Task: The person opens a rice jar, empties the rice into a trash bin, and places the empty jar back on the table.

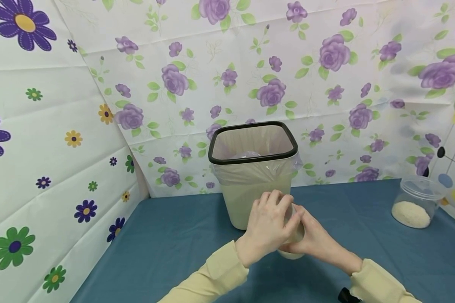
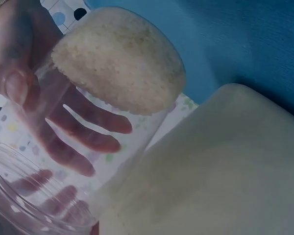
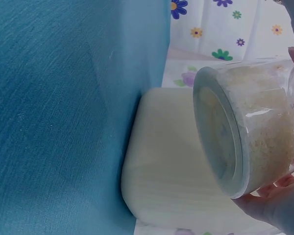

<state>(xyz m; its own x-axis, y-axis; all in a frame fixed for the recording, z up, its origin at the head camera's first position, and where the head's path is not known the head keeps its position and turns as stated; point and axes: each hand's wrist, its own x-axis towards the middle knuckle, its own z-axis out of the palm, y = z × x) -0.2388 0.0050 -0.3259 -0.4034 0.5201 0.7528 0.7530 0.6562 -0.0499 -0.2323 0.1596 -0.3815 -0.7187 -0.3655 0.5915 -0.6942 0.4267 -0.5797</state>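
Observation:
A clear plastic jar (image 2: 120, 58) partly filled with pale, rice-like grains is held above the table, in front of the bin. My right hand (image 1: 312, 235) grips the side of its body, with fingers showing through the clear wall in the left wrist view. Over the ribbed top end of the jar, my left hand (image 1: 267, 225) curls its fingers. The jar's round base (image 3: 220, 137) is visible in the right wrist view. Both hands hide most of the jar in the head view, and whether its lid is on cannot be told.
A cream bin (image 1: 255, 189) with a black rim and clear liner stands just behind the hands. Another lidded clear jar (image 1: 417, 206) with pale grains sits at the right. A small black object (image 1: 348, 295) lies by the right sleeve. Patterned sheets back the blue table (image 1: 167, 244).

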